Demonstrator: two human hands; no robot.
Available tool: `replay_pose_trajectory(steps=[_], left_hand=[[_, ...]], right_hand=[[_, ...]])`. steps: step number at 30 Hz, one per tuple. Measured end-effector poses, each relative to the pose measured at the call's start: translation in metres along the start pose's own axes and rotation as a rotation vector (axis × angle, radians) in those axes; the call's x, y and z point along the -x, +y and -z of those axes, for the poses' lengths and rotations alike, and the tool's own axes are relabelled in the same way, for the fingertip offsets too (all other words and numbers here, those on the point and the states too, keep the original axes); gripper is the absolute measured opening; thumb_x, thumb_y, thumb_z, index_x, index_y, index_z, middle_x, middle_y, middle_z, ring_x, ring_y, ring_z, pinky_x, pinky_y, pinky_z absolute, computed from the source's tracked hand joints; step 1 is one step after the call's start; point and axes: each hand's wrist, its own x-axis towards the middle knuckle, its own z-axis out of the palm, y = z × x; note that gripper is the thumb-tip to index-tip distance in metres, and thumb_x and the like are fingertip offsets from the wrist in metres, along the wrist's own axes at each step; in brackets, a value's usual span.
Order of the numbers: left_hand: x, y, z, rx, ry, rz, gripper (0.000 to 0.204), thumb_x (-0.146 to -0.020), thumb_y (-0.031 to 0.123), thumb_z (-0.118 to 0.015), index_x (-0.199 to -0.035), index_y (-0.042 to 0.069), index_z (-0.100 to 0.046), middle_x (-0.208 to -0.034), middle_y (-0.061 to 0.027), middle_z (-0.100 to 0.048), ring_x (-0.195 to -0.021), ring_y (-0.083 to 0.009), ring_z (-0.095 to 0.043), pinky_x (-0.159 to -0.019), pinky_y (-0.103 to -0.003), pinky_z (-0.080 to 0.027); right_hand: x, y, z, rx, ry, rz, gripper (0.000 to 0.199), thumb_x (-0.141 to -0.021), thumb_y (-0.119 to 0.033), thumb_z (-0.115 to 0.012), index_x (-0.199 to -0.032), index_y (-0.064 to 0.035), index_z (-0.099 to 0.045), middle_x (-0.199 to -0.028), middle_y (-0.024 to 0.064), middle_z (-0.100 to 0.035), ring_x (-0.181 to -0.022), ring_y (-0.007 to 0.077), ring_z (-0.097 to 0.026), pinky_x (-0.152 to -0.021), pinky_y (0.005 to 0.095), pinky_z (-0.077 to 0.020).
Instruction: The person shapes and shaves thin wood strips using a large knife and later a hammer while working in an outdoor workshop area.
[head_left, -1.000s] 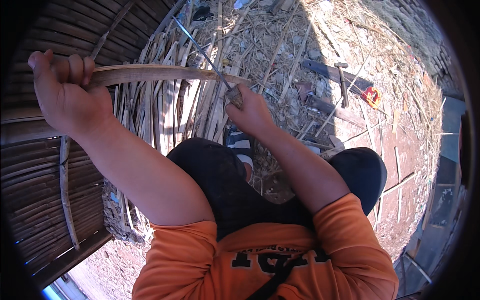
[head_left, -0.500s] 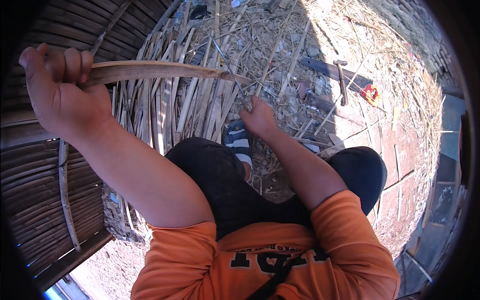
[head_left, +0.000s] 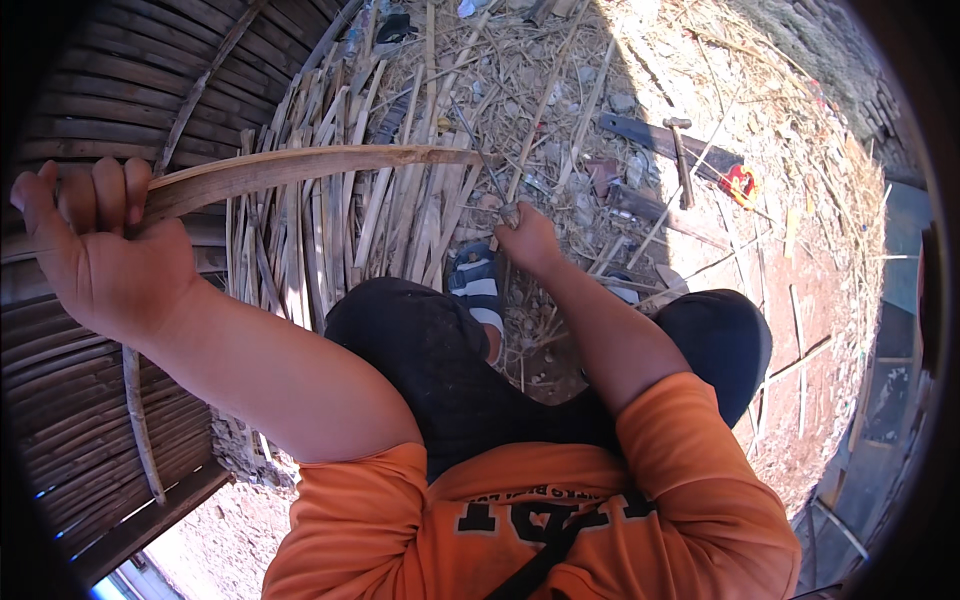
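My left hand (head_left: 115,245) is raised at the far left, its fingers closed around one end of a long, flat bamboo strip (head_left: 320,167). The strip stretches rightward with a slight bow, and its other end lies by a long, thin-bladed knife (head_left: 468,127). My right hand (head_left: 530,242) grips that knife's handle low in front of me, the narrow blade pointing up and away past the strip's far end. Whether blade and strip touch is hard to tell.
A pile of split bamboo strips (head_left: 300,235) lies beyond my left knee. To the right are a hammer (head_left: 684,165) and a handsaw (head_left: 741,186) with a red-orange handle. Shavings and scraps litter the ground. A slatted bamboo wall (head_left: 75,430) rises at left. My sandalled foot (head_left: 478,282) is below the knife.
My left hand has moved left and down, drawing the bamboo strip leftward. The strip's middle sits slightly higher. My right hand has shifted slightly right and nearer, with the knife still in it.
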Motion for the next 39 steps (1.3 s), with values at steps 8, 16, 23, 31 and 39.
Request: replay_pose_trajectory(steps=[8, 16, 23, 31, 39], left_hand=[[-0.005, 0.100, 0.085, 0.126, -0.122, -0.102, 0.026, -0.103, 0.033, -0.059, -0.094, 0.011, -0.050, -0.059, 0.0055, -0.022, -0.052, -0.0075, -0.021, -0.055, -0.027, -0.024], [0.027, 0.077, 0.170, 0.105, 0.195, -0.038, 0.032, -0.104, 0.042, -0.057, -0.094, 0.013, -0.051, -0.057, 0.0060, -0.018, -0.050, -0.0077, -0.015, -0.052, -0.026, -0.020], [0.032, 0.002, 0.166, -0.031, 0.348, 0.104, 0.032, -0.103, 0.040, -0.060, -0.089, 0.013, -0.054, -0.058, 0.0057, -0.016, -0.052, -0.0089, -0.015, -0.052, -0.028, -0.018], [0.015, 0.003, 0.217, 0.083, 0.191, 0.143, 0.033, -0.104, 0.042, -0.057, -0.090, 0.012, -0.056, -0.058, 0.0062, -0.016, -0.050, -0.0081, -0.014, -0.050, -0.026, -0.017], [0.020, 0.012, 0.240, 0.052, 0.281, 0.138, 0.034, -0.104, 0.043, -0.057, -0.088, 0.012, -0.053, -0.057, 0.0057, -0.018, -0.050, -0.0078, -0.016, -0.051, -0.026, -0.020]], right_hand=[[0.019, -0.051, 0.026, -0.042, -0.019, 0.319, 0.040, -0.080, -0.023, -0.067, -0.110, 0.0028, -0.059, -0.093, 0.0306, -0.068, -0.091, 0.0486, -0.067, -0.084, 0.0532, -0.0534], [0.008, 0.014, 0.006, 0.135, -0.020, 0.062, 0.044, -0.079, -0.025, -0.069, -0.112, 0.0032, -0.062, -0.098, 0.0292, -0.070, -0.096, 0.0468, -0.067, -0.090, 0.0527, -0.0533], [0.011, 0.002, -0.002, 0.221, -0.259, 0.097, 0.041, -0.081, -0.026, -0.069, -0.111, 0.0020, -0.061, -0.100, 0.0286, -0.070, -0.098, 0.0467, -0.067, -0.089, 0.0530, -0.0534], [0.002, 0.033, -0.008, 0.205, -0.173, 0.050, 0.043, -0.085, -0.025, -0.067, -0.117, 0.0008, -0.059, -0.105, 0.0301, -0.068, -0.102, 0.0462, -0.066, -0.091, 0.0528, -0.0530], [0.000, 0.056, -0.010, 0.278, -0.148, -0.148, 0.041, -0.084, -0.025, -0.067, -0.114, 0.0021, -0.059, -0.104, 0.0316, -0.068, -0.103, 0.0478, -0.066, -0.091, 0.0516, -0.0527]])
